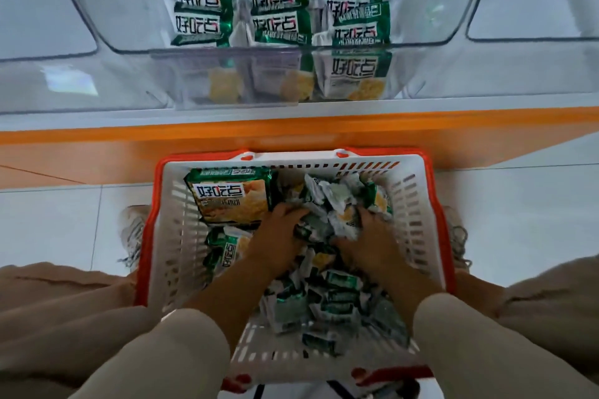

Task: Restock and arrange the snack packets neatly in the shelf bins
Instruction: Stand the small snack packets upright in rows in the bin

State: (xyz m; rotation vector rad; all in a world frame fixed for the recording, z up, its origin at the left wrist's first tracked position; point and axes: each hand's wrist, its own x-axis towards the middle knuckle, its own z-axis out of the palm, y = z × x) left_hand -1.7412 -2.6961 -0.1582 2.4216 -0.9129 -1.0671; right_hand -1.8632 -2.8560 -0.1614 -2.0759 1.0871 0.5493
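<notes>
Both hands are down in a white, red-rimmed basket (181,236) that stands on the tiled floor (52,223) between the person's shoes (133,233). The basket holds a loose heap of small packets (337,298), green and white, too blurred and crumpled for the print to be read. The left hand (282,230) has its fingers (296,214) curled down onto the heap, gripping small packets; the tips sink among the wrappers and are hidden. The right hand (366,236) grips the same clump from the other side, its fingers (368,215) bent over the wrappers and the thumb tucked in below. How many packets each hand holds cannot be told. Pale sleeves (181,353) cover the forearms and hide the near corners of the basket.

A large packet (231,196) lies face up in the far left corner of the basket. A second one (227,249), just beneath it, is partly covered by the left wrist.

Above, on the shelf (97,131) with an orange front edge, sits a clear bin (129,81). Three rows of stocked packets (278,23) stand inside it, running back from the front wall. The top of the frame cuts the rows off, and the front wall blurs the nearest packets. The neighbouring bins (48,26) on either side show only in part.
</notes>
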